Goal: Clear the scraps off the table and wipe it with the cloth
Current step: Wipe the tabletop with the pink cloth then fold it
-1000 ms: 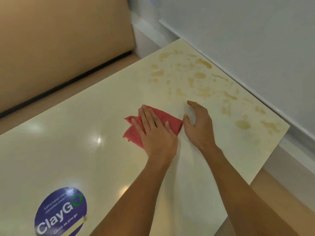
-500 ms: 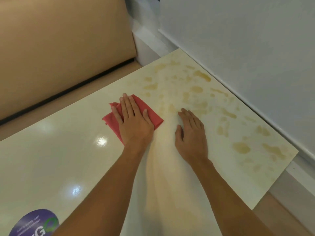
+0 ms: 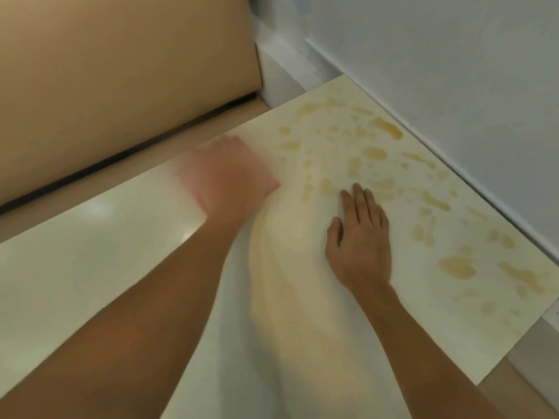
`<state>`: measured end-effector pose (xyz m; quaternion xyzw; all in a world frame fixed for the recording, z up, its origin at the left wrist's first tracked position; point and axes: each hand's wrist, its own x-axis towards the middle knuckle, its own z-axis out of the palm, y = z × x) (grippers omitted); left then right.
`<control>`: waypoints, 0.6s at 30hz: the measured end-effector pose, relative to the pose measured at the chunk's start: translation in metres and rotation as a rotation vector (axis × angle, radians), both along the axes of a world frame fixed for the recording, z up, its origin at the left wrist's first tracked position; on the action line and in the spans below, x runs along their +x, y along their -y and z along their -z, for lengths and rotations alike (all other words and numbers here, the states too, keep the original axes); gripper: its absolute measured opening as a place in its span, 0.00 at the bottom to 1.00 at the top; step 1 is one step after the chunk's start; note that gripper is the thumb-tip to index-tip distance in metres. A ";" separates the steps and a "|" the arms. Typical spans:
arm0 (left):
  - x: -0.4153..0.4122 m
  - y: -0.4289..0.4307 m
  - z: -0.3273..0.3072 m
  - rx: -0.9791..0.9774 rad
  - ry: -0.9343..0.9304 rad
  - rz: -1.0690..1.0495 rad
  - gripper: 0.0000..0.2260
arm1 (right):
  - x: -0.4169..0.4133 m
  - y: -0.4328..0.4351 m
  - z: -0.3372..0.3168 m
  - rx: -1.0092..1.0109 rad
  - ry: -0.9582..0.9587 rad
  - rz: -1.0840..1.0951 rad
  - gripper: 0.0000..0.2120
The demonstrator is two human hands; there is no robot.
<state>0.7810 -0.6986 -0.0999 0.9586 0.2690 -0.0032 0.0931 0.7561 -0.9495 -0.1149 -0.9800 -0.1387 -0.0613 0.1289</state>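
Observation:
My left hand (image 3: pixel 233 182) presses flat on the red cloth (image 3: pixel 187 179) near the far edge of the cream table (image 3: pixel 90 246); both are blurred by motion. My right hand (image 3: pixel 360 237) lies palm down on the table to the right of the cloth, fingers together, holding nothing. Yellow-brown stains (image 3: pixel 375 152) cover the right part of the tabletop, from the far corner down to the near right edge. A faint smeared streak (image 3: pixel 287 267) runs between my two arms.
A tan padded bench seat and backrest (image 3: pixel 121 71) stand beyond the table's far edge. A grey wall (image 3: pixel 453 71) with a white ledge runs along the table's right side. The table's near right corner (image 3: pixel 478 379) drops off to the floor.
My left hand has slid the cloth further away toward the far edge. The right hand stayed flat in about the same place. The view has tilted, so the round sticker is out of sight.

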 end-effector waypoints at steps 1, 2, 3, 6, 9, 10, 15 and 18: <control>0.005 0.011 -0.003 -0.003 0.005 0.043 0.33 | 0.000 0.000 0.000 -0.003 -0.005 0.005 0.27; 0.002 0.021 -0.003 0.002 0.020 0.118 0.33 | -0.001 0.000 0.000 -0.005 -0.008 0.008 0.27; -0.009 0.027 -0.003 -0.002 0.037 0.204 0.32 | -0.002 0.000 -0.001 -0.005 -0.008 0.010 0.27; -0.061 0.011 -0.002 -0.034 0.063 0.331 0.32 | -0.001 -0.003 -0.003 0.001 -0.007 0.004 0.27; -0.065 -0.032 -0.001 -0.005 0.049 0.256 0.33 | -0.002 -0.004 -0.004 -0.031 -0.004 0.011 0.27; -0.048 -0.041 -0.001 0.005 0.034 0.207 0.33 | -0.002 -0.005 -0.004 -0.035 -0.001 0.011 0.27; 0.019 -0.003 -0.005 0.002 0.023 0.219 0.34 | -0.002 -0.004 -0.002 -0.032 0.014 0.010 0.27; -0.024 0.000 -0.002 -0.008 0.053 0.393 0.35 | -0.003 -0.003 -0.002 -0.020 0.009 0.015 0.27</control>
